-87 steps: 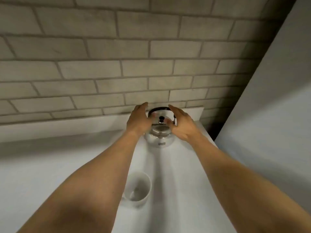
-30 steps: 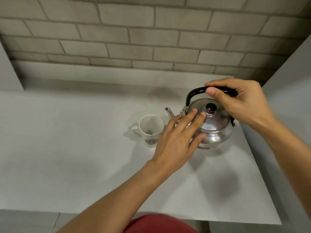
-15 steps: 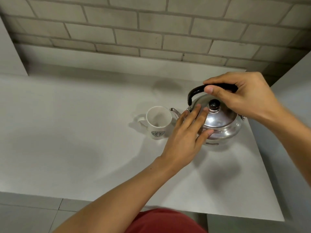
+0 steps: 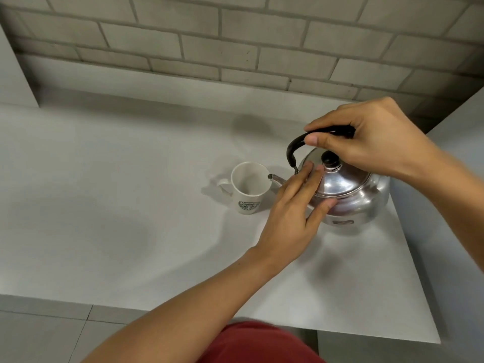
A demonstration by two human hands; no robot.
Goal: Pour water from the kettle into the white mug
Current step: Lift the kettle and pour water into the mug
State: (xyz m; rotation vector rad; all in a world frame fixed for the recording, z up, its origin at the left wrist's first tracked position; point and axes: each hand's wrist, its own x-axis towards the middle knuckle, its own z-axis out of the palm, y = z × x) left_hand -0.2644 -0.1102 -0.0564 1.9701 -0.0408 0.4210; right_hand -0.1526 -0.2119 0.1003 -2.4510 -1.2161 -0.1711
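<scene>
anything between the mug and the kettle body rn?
Head view: the kettle's spout reaches to the white mug rim, and the left hand rests against the kettle body and lid. Nothing else.

White counter [image 4: 110, 231], white mug [image 4: 248, 189] standing beside steel kettle [image 4: 351, 195]

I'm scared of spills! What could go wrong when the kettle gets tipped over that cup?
1. The spout is thin and sits right at the rim of the white mug; a fast tilt might send water past it onto the counter.
2. The left hand presses bare fingers on the metal lid. If the kettle is hot, that could hurt.
3. The spout could bump the light mug and tip it over.
</scene>
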